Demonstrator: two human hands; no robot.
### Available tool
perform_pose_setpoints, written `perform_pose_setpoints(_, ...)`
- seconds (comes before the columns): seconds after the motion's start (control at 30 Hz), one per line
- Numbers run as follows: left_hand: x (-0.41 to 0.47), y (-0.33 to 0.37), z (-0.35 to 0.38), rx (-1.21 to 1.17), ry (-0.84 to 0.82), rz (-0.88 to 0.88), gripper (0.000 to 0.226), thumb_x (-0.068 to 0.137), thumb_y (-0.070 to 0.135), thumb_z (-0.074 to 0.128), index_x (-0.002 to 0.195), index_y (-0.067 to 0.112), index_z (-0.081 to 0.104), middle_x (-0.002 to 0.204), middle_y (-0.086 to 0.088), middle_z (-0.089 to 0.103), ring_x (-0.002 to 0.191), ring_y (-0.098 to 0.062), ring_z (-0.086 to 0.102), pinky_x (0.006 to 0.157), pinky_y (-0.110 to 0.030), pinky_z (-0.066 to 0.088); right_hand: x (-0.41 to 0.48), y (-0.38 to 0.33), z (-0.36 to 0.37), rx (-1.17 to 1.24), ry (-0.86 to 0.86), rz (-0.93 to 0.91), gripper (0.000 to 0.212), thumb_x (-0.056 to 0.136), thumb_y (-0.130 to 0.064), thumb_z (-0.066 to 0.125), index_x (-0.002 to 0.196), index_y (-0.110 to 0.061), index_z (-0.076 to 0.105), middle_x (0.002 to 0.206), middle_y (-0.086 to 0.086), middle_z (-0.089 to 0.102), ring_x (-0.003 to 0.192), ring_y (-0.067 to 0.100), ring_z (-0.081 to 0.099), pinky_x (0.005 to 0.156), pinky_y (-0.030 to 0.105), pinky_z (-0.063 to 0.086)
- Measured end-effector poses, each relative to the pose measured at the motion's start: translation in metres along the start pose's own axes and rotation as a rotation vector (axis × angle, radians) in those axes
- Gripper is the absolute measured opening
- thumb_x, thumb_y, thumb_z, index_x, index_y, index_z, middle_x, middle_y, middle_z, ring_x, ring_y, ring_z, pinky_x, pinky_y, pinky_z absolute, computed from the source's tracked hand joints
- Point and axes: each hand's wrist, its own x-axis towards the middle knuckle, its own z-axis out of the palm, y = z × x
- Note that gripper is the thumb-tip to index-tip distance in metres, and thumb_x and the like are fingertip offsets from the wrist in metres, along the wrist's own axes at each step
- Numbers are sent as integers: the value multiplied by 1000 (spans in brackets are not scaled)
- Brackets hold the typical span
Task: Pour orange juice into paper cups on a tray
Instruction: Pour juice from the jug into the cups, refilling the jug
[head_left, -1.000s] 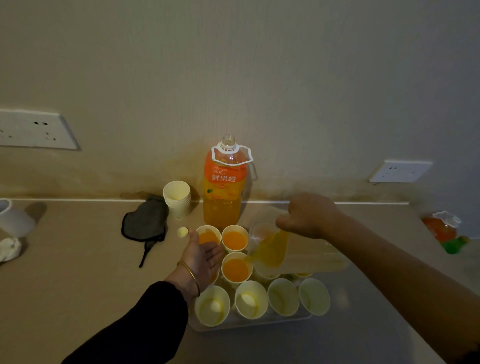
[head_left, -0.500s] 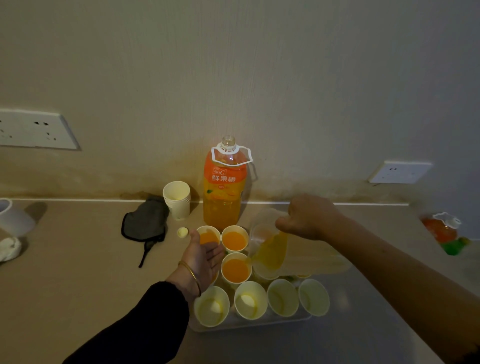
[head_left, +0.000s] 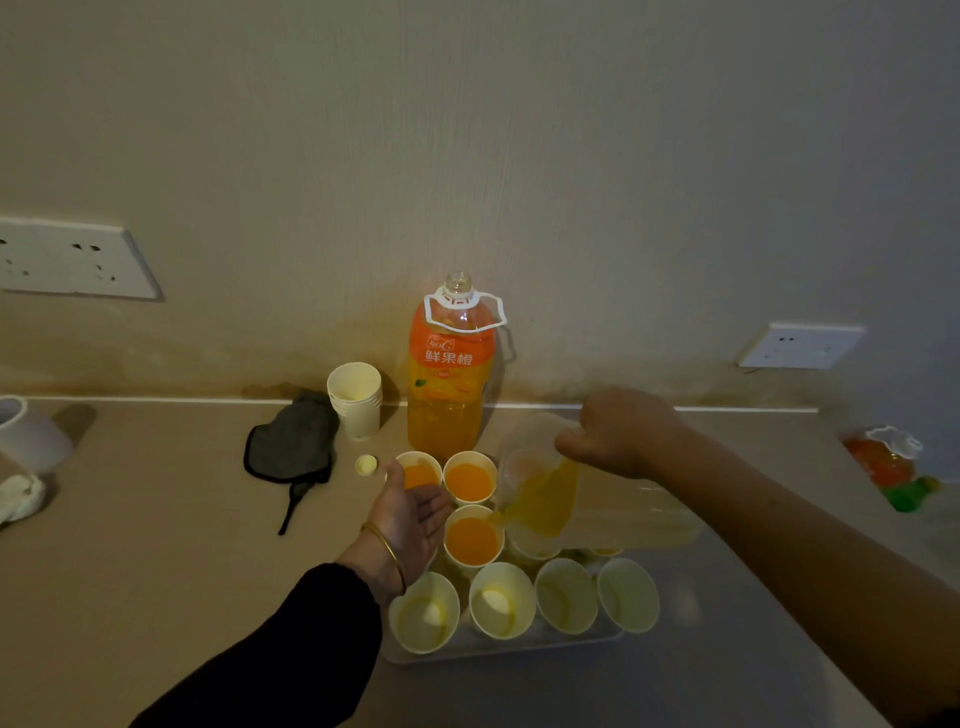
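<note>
A clear tray (head_left: 519, 647) on the counter carries several paper cups. Three of them hold orange juice, among them one at the back (head_left: 470, 480) and one in the middle row (head_left: 471, 540). The front row cups (head_left: 501, 600) look nearly empty. My right hand (head_left: 618, 434) grips a clear jug (head_left: 545, 499) tilted left, its spout over a middle-row cup. Its orange juice lies against the spout. My left hand (head_left: 413, 512) rests open, palm up, at the tray's left side beside the filled cups. An open orange juice bottle (head_left: 451, 371) stands behind the tray.
A stack of spare paper cups (head_left: 356, 400) and a dark cloth (head_left: 291, 441) lie left of the bottle, with the yellow cap (head_left: 366, 464) beside them. A white mug (head_left: 26, 434) stands at far left. An orange bottle (head_left: 883, 460) lies at far right.
The jug and my right hand have shifted very slightly; the jug stays tilted. My left hand has not moved.
</note>
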Motion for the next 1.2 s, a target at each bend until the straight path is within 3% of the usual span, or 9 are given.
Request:
perform_pose_setpoints(0.2, 2, -4, 3, 39, -23, 5, 88, 90, 67, 10, 138, 0, 39, 142, -15, 45, 134, -25, 39, 113, -37, 23, -1, 4, -2, -8, 29, -6, 45, 88, -50, 44, 56, -18, 39, 61, -2, 39, 63, 17, 43, 50, 25, 27)
perform_pose_setpoints(0.3, 1, -4, 7, 46, -36, 3, 88, 91, 67, 9, 140, 0, 36, 144, -14, 43, 135, -25, 37, 114, -37, 21, -1, 6, -1, 9, 41, 3, 41, 87, -50, 45, 70, -14, 48, 64, 0, 42, 69, 22, 48, 53, 27, 29)
perform_pose_setpoints(0.53, 0, -2, 22, 75, -68, 4, 85, 92, 65, 11, 141, 0, 36, 145, -14, 42, 136, -26, 36, 114, -38, 20, -9, 19, -13, 57, 27, 22, 47, 82, -52, 36, 51, -17, 32, 54, 2, 33, 48, 15, 31, 47, 27, 19)
perform_pose_setpoints(0.73, 3, -7, 34, 118, -77, -1, 85, 92, 65, 11, 139, -1, 38, 143, -15, 43, 135, -26, 37, 113, -37, 21, -13, 36, -16, 56, 70, 54, 50, 81, -53, 38, 51, -14, 40, 53, 3, 40, 48, 17, 38, 47, 27, 22)
perform_pose_setpoints(1.0, 7, -15, 45, 141, -75, 6, 85, 92, 65, 11, 139, -1, 38, 143, -15, 44, 135, -26, 37, 112, -37, 22, -24, 51, -12, 70, 48, 71, 45, 86, -51, 40, 52, -23, 29, 54, -1, 34, 49, 11, 32, 47, 25, 21)
perform_pose_setpoints(1.2, 5, -21, 52, 138, -59, 17, 85, 92, 64, 11, 139, -1, 38, 142, -16, 45, 135, -27, 36, 111, -37, 23, -24, 64, -2, 50, 35, 84, 46, 87, -46, 46, 52, -20, 30, 56, -1, 33, 50, 12, 30, 48, 25, 24)
